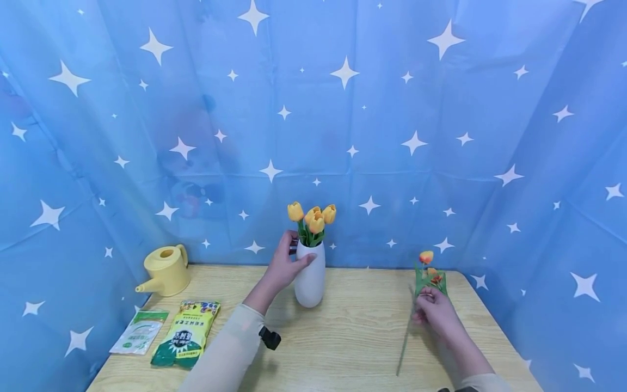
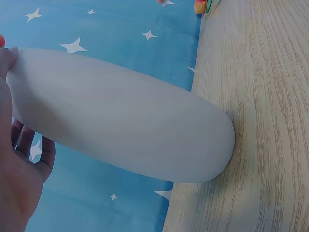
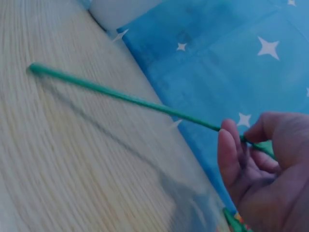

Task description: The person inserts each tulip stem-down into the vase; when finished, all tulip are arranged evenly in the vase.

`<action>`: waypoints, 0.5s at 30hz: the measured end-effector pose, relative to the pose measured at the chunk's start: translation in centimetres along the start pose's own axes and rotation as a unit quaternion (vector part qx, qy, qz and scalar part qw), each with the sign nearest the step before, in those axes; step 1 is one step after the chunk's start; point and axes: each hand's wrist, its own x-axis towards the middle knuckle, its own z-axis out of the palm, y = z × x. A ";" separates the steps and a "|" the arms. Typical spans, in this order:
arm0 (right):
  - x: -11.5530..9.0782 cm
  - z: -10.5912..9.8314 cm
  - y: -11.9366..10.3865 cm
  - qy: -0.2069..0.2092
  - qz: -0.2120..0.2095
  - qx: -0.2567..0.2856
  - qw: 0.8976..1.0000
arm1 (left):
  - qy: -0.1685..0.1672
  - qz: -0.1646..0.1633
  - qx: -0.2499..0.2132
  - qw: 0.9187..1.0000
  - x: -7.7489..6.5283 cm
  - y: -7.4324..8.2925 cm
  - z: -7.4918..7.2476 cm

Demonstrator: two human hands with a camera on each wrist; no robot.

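A white vase (image 1: 311, 277) stands upright near the table's back edge, with several yellow tulips (image 1: 315, 220) in its mouth. My left hand (image 1: 289, 261) holds it by the upper part, thumb in front and fingers round the far side; in the left wrist view the vase (image 2: 125, 111) reaches down to the tabletop. Over on the right, my right hand (image 1: 435, 310) pinches the green stem (image 3: 130, 99) of an orange-red tulip (image 1: 426, 257) between thumb and fingers. That stem slants down toward the front of the table. Just behind this hand are more orange-red tulips (image 1: 436, 279), partly hidden.
At the left back of the wooden table (image 1: 362, 337) sits a yellow watering can (image 1: 167, 272). In front of it lie a yellow-green bag (image 1: 188, 333) and a smaller white-green packet (image 1: 139, 333). A blue star-patterned curtain (image 1: 372, 109) hangs right behind the table.
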 end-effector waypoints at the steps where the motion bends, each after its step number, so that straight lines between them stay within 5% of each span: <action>1: 0.1 0.0 -0.1 0.005 -0.001 0.011 1.000 | 0.000 0.001 -0.002 1.000 0.0 0.0 0.0; 15: -0.8 0.7 -2.2 0.055 -0.032 0.078 0.995 | 0.000 0.003 0.008 1.000 0.0 -0.2 0.1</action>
